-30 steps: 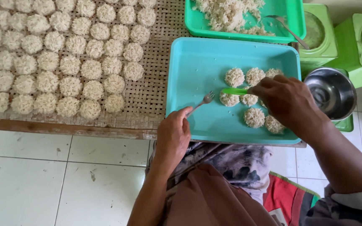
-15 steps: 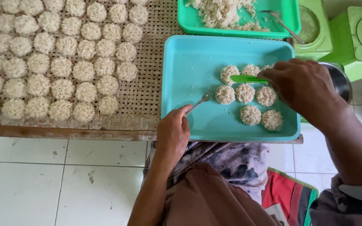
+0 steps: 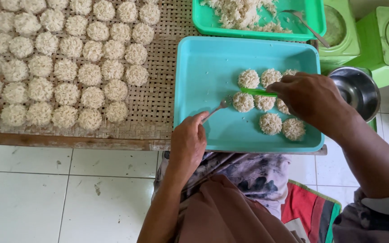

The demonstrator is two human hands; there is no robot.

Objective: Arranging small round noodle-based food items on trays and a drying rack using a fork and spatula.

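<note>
Dozens of rice cakes (image 3: 64,67) lie finished on the woven mat (image 3: 158,108); seven sit on the turquoise tray (image 3: 203,67); loose rice (image 3: 239,13) remains; left hand (image 3: 187,144) pinches a fork (image 3: 219,105), right hand (image 3: 311,96) grips a green tool (image 3: 257,92).

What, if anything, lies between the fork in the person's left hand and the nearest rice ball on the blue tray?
Nothing visible. The fork in the left hand points straight at the nearest rice ball, its tip almost touching, with only bare blue tray beneath.
</note>
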